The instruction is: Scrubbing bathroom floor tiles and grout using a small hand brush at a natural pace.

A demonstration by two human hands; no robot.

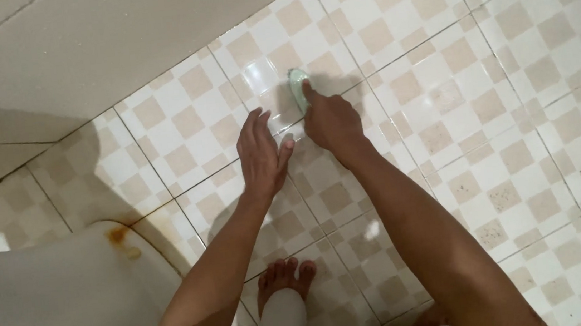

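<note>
— Hands first: what is each one doing?

— The right hand (331, 121) reaches out over the tiled floor (488, 128) and presses on a small pale green scrubber (298, 83). Its fingers (308, 93) are pressed together and curled over the near end of the green thing, the forefinger laid along its top. The left hand (261, 155) lies just beside it, a little nearer the person, palm down; its fingers (254, 120) are loosely spread and point up toward the wall, and it holds nothing.

— Where exactly is the scrubber?

— On the floor, at a white square of the checked beige and white tiles, near the foot of the wall (77, 49) and just ahead of the right hand. Only its far end shows beyond the fingertips. Whether it is a brush or a sponge I cannot tell.

— Do the two hands touch?

— The left thumb lies close against the base of the right hand; whether they meet I cannot say.

— And around them?

— A bare foot (285, 278) stands on the tiles below the hands, toes toward the wall. At lower left is a pale ceramic fixture (53, 296) with a rust-coloured stain near its edge. The hands' shadow falls on the tiles beside the scrubber.
</note>
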